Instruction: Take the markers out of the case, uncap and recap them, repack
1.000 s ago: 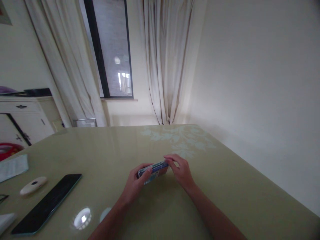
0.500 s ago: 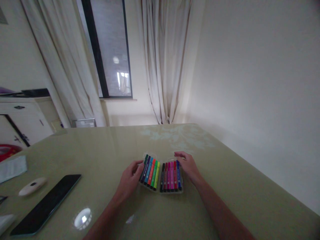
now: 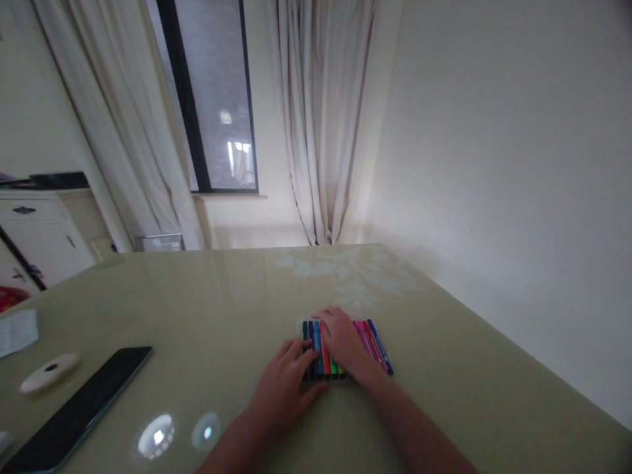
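Observation:
Several coloured markers stand side by side in a clear case on the table. My left hand is at the case's left side, thumb and fingers apart, the fingertips over the dark green and purple markers and the thumb near the front edge. My right hand reaches across the middle of the row, fingers stretched over the tops of the red marker and its neighbours, which it partly hides. To the right of that wrist, pink and red markers and a blue marker lie slightly slanted.
On the left lie a black phone-like slab, a whitish oval object and a pale sheet. Light reflections show on the glossy table. A wall runs along the right; curtains and a window are behind.
My right hand has moved left from the case's right side to over the middle. The two marker groups have come closer together, and my left hand has shifted right and nearer.

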The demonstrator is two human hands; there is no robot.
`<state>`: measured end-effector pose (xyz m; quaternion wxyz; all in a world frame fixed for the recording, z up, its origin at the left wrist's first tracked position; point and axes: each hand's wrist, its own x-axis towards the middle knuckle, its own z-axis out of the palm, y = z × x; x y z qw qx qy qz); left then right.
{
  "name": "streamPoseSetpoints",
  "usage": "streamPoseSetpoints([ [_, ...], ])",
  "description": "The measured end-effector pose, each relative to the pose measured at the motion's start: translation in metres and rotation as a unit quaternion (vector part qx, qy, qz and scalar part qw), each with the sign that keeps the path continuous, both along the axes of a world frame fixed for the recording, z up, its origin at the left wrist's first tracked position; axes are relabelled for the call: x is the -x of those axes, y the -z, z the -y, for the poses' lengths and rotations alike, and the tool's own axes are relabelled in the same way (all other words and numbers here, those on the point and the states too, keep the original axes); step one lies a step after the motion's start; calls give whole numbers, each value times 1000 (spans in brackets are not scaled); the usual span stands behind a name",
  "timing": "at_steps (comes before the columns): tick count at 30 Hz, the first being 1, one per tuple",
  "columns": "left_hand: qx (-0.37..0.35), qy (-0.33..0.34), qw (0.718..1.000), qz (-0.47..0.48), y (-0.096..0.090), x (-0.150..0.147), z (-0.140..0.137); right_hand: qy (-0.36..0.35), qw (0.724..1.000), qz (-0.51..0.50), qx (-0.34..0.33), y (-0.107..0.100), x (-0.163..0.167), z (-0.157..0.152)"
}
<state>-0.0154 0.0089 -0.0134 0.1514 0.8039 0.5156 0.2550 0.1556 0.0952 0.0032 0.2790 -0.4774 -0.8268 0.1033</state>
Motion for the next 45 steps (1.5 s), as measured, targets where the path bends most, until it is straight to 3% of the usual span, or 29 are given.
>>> streamPoseSetpoints([
  [6,30,25,999,-31,-11,-7,3,-15,997,81,8,-2,15,6],
  [12,35,27,998,-37,-11,-6,1,-41,996,75,10,7,10,4],
  [22,56,-36,997,26,-7,-1,-2,-50,997,33,45,7,8,-1],
  [25,52,-41,997,45,-5,-1,-2,-45,998,-5,38,8,8,-2],
  [28,51,-48,995,64,-5,-3,-1,-39,993,-107,28,8,6,-5],
  [33,65,-57,994,67,-6,-6,0,-43,959,-263,91,3,0,-5],
  [37,60,-56,994,66,-2,-5,0,-55,957,-268,93,-5,-4,0],
  [41,7,-32,997,66,6,-7,0,-2,955,-292,61,-16,-2,12],
  [45,-47,-55,997,33,10,-7,-7,-75,949,-288,101,-20,8,24],
])
